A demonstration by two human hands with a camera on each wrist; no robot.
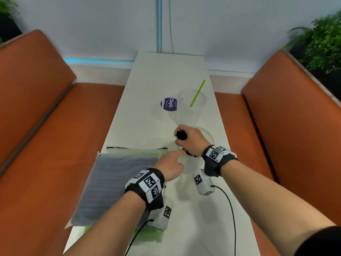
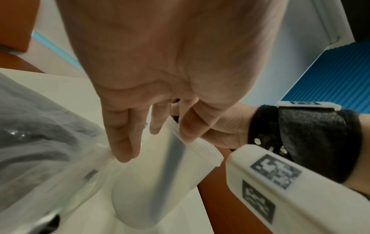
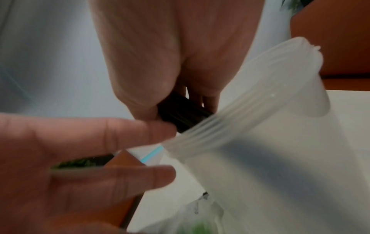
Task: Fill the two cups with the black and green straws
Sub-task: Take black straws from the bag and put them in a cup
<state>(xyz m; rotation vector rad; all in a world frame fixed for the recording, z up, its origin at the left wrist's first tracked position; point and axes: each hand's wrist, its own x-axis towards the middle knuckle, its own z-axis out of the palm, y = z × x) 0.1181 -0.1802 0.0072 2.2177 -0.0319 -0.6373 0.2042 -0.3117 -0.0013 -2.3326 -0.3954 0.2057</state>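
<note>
My right hand [image 1: 184, 139] grips a bundle of black straws [image 1: 181, 135] whose lower ends stand inside the near translucent cup [image 1: 187, 164]. In the right wrist view the black straws [image 3: 184, 114] run from my right hand [image 3: 176, 101] into the cup [image 3: 270, 134]. My left hand [image 1: 178, 156] reaches in from the left, its straight index finger [image 3: 140, 128] touching the straws at the rim. Seen from the left wrist, my left hand [image 2: 170, 126] rests on the cup [image 2: 152, 190]. The far cup [image 1: 186, 115] holds one green straw [image 1: 197, 93].
A plastic bag of black straws [image 1: 114, 182] lies at the near left of the white table [image 1: 144, 122], with bags of green straws [image 1: 144, 154] beyond and under it. A round purple-labelled lid [image 1: 169, 104] sits left of the far cup. Orange benches [image 1: 46, 126] flank the table.
</note>
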